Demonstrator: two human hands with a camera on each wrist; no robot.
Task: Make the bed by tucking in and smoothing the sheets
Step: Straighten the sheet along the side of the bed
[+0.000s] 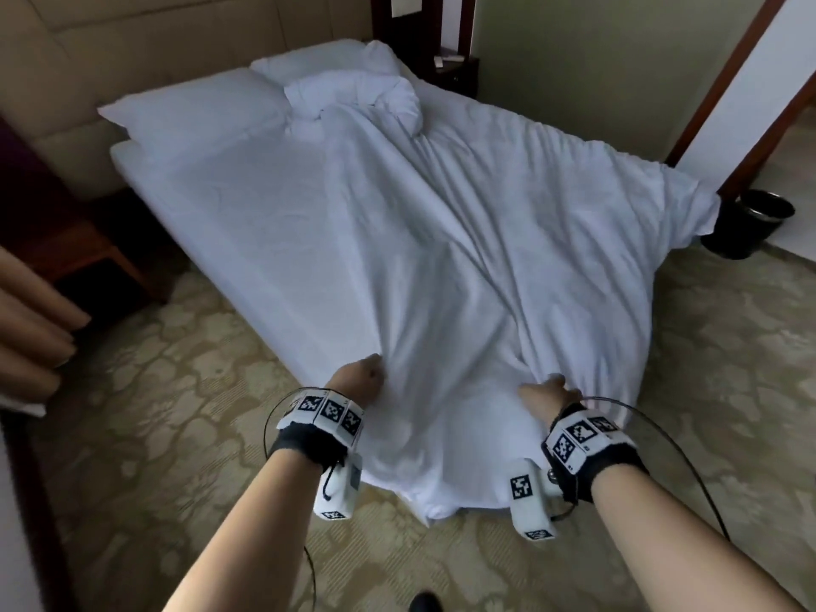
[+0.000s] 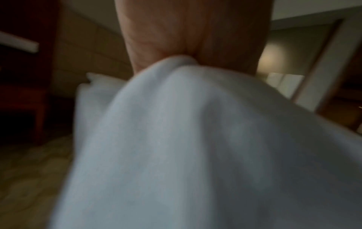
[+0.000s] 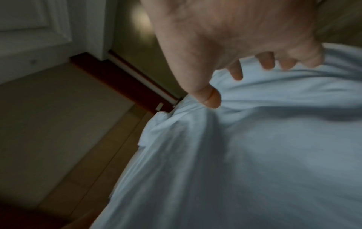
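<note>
At the foot of the bed [image 1: 247, 240], toward 6 o'clock in the head view, both hands grasp the near edge of a white top sheet [image 1: 463, 258]. Left hand [image 1: 360, 377] is clenched on a gathered fold at the sheet's near left corner; the left wrist view confirms cloth bunched up into the closed palm, though that view is blurred. Right hand [image 1: 549, 397] grips the sheet further toward 4 o'clock, and the right wrist view shows its fingers [image 3: 266, 62] curled into the fabric with the thumb pressed on a ridge of cloth. Between the two hands the sheet hangs over the bed end and reaches the patterned carpet [image 1: 176, 390]. From the hands the sheet runs diagonally up the bed toward 1 o'clock, heavily creased, with one corner draped off the far right side near a black waste bin [image 1: 750, 223]. Its upper end lies in a crumpled heap at 12 o'clock, touching two white pillows [image 1: 198, 108] set against a padded beige headboard [image 1: 132, 42]. Toward 10 o'clock the mattress cover lies exposed and fairly smooth, not overlaid by the top sheet. Both wrists carry marker-tagged bands with cables.
</note>
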